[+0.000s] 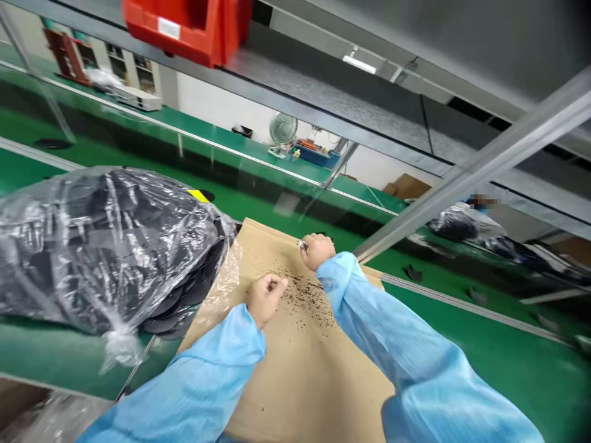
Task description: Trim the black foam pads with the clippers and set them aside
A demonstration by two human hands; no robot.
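Note:
My right hand (318, 251), in a light blue sleeve, is closed around a small shiny metal tool (302, 245), mostly hidden by the fingers; its kind does not show. It is over the far part of a brown cardboard sheet (305, 369). Nearer and to the left, my left hand (266, 299) is curled closed with the thumb on top; whatever its fingers may hold is hidden. Many tiny dark bits (307, 292) lie scattered on the cardboard between and beside both hands.
A large clear plastic bag (106, 246) of dark flat pieces lies left of the cardboard. The green bench (462, 332) extends right. A slanted metal post (462, 172) rises close to my right arm, and a shelf with a red bin (184, 31) hangs overhead. A fan (283, 129) stands beyond.

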